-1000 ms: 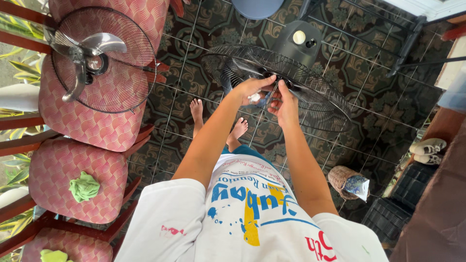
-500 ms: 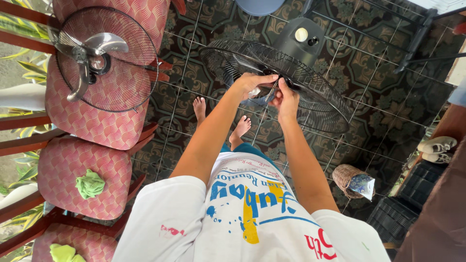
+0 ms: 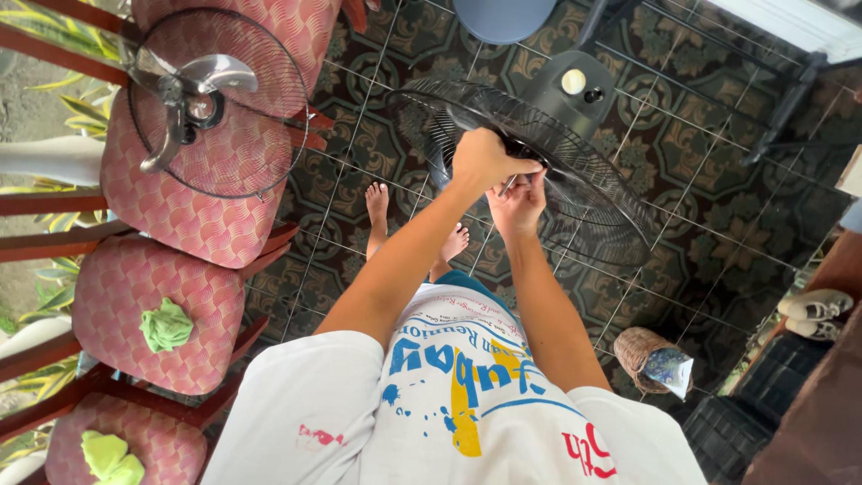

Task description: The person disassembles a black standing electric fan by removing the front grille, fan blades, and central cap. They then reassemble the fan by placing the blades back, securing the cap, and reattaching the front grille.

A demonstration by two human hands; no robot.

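Gripping at the hub of a black wire fan guard [image 3: 575, 171], left hand [image 3: 482, 162] is closed in a fist over the centre; right hand [image 3: 516, 205] pinches a small part just beneath it, which cannot be made out. Guard stands over patterned floor tiles [image 3: 359, 153]. Detached round grille with grey blades [image 3: 211, 99] lies on a red cushioned chair [image 3: 180, 216].

Red cushioned chairs [image 3: 153, 314], green cloths [image 3: 166, 325]; woven basket [image 3: 639, 352], white shoes [image 3: 815, 305]
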